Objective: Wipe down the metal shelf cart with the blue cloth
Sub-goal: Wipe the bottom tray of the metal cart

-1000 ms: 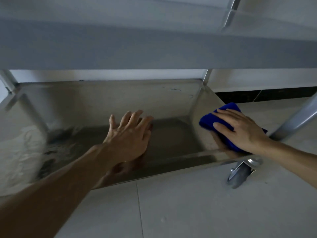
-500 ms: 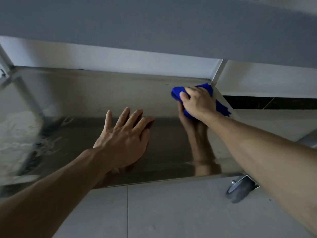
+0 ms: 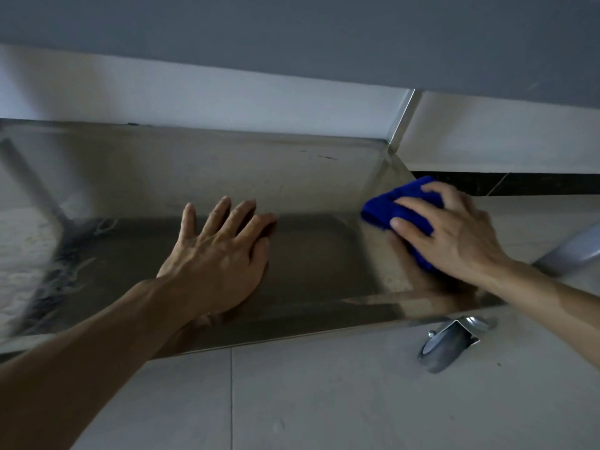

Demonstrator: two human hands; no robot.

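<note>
The metal shelf cart's bottom shelf is a shiny steel tray low over the floor. My right hand presses a bunched blue cloth against the shelf's right end, near the front right corner. My left hand lies flat on the shelf's middle, fingers spread, holding nothing. Both hands are mirrored in the steel. An upper shelf of the cart fills the top of the view.
A grey caster wheel sits under the cart's front right corner. A corner post rises at the back right, and a tilted metal leg shows at the right edge. Pale floor tiles lie in front, a white wall behind.
My right hand has dragged the blue cloth from the back right corner forward along the shelf's right end. The left hand has stayed flat in place.
</note>
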